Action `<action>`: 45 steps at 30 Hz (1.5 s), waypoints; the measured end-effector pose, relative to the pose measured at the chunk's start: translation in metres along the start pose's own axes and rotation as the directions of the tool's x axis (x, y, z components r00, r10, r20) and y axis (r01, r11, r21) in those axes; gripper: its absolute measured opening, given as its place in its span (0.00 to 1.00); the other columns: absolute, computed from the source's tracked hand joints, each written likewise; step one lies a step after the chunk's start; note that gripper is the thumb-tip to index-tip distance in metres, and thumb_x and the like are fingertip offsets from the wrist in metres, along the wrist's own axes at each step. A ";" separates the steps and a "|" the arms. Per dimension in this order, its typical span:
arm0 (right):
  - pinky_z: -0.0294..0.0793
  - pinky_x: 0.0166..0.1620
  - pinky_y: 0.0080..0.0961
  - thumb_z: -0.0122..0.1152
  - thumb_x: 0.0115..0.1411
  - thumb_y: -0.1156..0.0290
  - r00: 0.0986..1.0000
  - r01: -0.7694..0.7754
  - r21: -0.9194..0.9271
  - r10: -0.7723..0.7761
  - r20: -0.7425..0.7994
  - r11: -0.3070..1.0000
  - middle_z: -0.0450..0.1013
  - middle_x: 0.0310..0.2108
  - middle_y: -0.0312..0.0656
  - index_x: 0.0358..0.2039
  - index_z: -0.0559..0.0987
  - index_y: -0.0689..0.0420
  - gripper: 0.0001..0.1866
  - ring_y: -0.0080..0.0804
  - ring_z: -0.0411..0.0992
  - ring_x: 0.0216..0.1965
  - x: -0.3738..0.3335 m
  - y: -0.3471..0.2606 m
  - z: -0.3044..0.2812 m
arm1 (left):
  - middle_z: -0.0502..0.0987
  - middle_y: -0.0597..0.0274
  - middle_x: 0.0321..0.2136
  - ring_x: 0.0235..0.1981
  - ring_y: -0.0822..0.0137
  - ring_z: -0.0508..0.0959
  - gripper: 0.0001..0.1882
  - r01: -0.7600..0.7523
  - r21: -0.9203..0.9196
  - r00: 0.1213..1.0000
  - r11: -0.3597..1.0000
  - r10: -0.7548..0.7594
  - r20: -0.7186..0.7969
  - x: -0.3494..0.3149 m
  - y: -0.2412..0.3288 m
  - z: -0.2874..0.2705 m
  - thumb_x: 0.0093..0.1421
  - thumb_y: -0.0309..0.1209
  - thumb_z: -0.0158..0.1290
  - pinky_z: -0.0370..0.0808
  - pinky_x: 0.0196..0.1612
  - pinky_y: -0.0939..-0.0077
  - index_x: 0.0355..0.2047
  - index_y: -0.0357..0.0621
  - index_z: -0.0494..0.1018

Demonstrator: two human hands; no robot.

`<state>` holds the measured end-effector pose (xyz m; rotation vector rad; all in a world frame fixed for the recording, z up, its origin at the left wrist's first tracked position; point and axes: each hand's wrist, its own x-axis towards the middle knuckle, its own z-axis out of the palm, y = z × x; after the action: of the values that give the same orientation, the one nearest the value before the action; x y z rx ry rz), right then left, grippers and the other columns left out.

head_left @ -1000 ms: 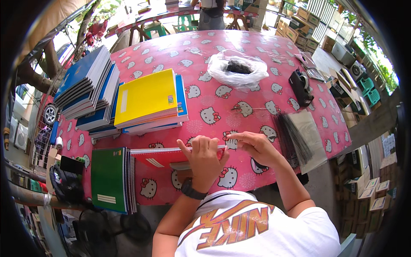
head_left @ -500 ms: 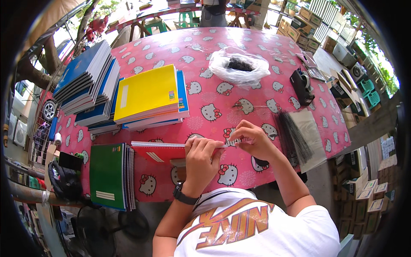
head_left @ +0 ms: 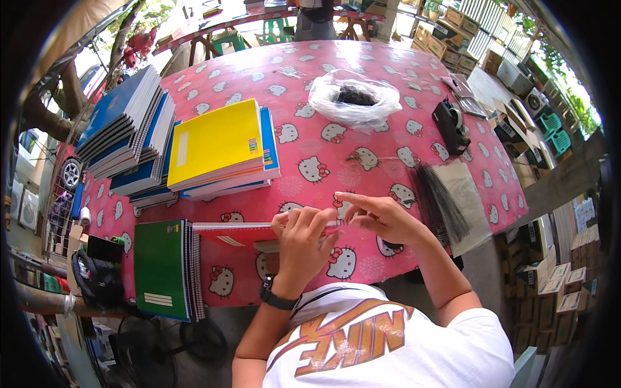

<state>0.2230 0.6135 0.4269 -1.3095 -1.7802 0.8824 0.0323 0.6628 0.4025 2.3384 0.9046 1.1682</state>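
Observation:
My left hand, wearing a dark wristwatch, is closed over the right end of a red notebook. The notebook's long edge, with a row of punched holes, faces away from me. At that same right end is my right hand, its index finger stretched out and its fingers apart. The wire coil there is hardly visible now, mostly hidden by my fingers. A bundle of black spiral coils lies to the right of my right hand, partly on a clear plastic sheet.
Green spiral notebooks lie at the near left. Behind them stand a yellow-topped stack and a tall pile of blue notebooks. Farther off are a plastic bag with black coils and a black tape dispenser.
The coil that stuck out between my right fingers no longer shows. My right index finger has straightened and the fingers have spread. The left hand keeps its place on the notebook.

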 end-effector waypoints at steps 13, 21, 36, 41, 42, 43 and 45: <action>0.68 0.51 0.38 0.72 0.34 0.42 0.526 -0.738 -0.616 0.805 -0.273 0.274 0.67 0.46 0.54 0.52 0.62 0.60 0.50 0.48 0.68 0.51 -0.105 0.133 -0.019 | 0.70 0.74 0.23 0.32 0.71 0.72 0.05 -0.099 0.129 0.994 0.987 0.092 0.057 -0.007 -0.005 0.002 0.54 0.38 0.56 0.46 0.55 0.47 0.25 0.54 0.73; 0.69 0.30 0.26 0.67 0.41 0.78 0.791 -0.397 -0.359 0.117 -0.600 0.845 0.65 0.27 0.42 0.32 0.74 0.60 0.16 0.34 0.68 0.27 -0.059 0.100 -0.042 | 0.73 0.73 0.30 0.38 0.70 0.73 0.06 -0.093 0.116 0.993 0.989 0.082 0.090 -0.010 -0.011 -0.001 0.54 0.39 0.56 0.45 0.57 0.50 0.27 0.55 0.74; 0.52 0.59 0.48 0.74 0.33 0.52 0.941 -0.289 -0.592 0.337 -0.030 0.753 0.56 0.60 0.47 0.47 0.73 0.45 0.37 0.51 0.49 0.61 0.019 0.170 0.005 | 0.75 0.74 0.32 0.45 0.67 0.73 0.06 -0.105 0.125 0.994 0.987 0.099 0.055 -0.013 -0.003 -0.006 0.55 0.40 0.55 0.41 0.59 0.49 0.28 0.56 0.74; 0.56 0.57 0.49 0.74 0.34 0.54 0.936 -0.290 -0.667 0.348 -0.050 0.686 0.59 0.59 0.45 0.47 0.73 0.47 0.36 0.51 0.50 0.61 0.021 0.167 0.008 | 0.75 0.74 0.33 0.46 0.66 0.73 0.06 -0.097 0.229 0.988 0.968 0.065 0.142 -0.014 -0.007 -0.007 0.55 0.40 0.55 0.39 0.60 0.48 0.31 0.57 0.76; 0.58 0.57 0.48 0.74 0.35 0.55 0.938 -0.317 -0.692 0.323 -0.126 0.648 0.62 0.57 0.45 0.48 0.73 0.48 0.36 0.51 0.51 0.61 0.022 0.172 0.009 | 0.75 0.74 0.33 0.46 0.66 0.73 0.06 -0.101 0.225 0.987 0.969 0.069 0.146 -0.011 -0.004 -0.006 0.55 0.40 0.55 0.39 0.60 0.48 0.31 0.57 0.76; 0.58 0.57 0.48 0.74 0.35 0.55 0.935 -0.324 -0.692 0.327 -0.133 0.645 0.62 0.57 0.45 0.48 0.73 0.48 0.36 0.51 0.51 0.61 0.018 0.178 0.008 | 0.75 0.74 0.32 0.45 0.66 0.73 0.06 -0.093 0.183 0.992 0.979 0.076 0.098 -0.008 -0.001 -0.005 0.55 0.39 0.55 0.40 0.60 0.49 0.30 0.56 0.76; 0.60 0.56 0.42 0.73 0.36 0.58 0.954 -0.284 -0.622 0.279 -0.109 0.729 0.67 0.52 0.45 0.46 0.73 0.50 0.34 0.50 0.56 0.58 0.014 0.181 0.001 | 0.75 0.73 0.30 0.45 0.66 0.73 0.06 -0.084 0.154 0.996 0.984 0.079 0.042 -0.006 -0.002 -0.006 0.56 0.39 0.54 0.40 0.60 0.50 0.29 0.55 0.76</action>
<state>0.3018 0.6703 0.2730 -2.0575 -1.9876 0.4118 0.0240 0.6605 0.4013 2.5347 0.9265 1.1200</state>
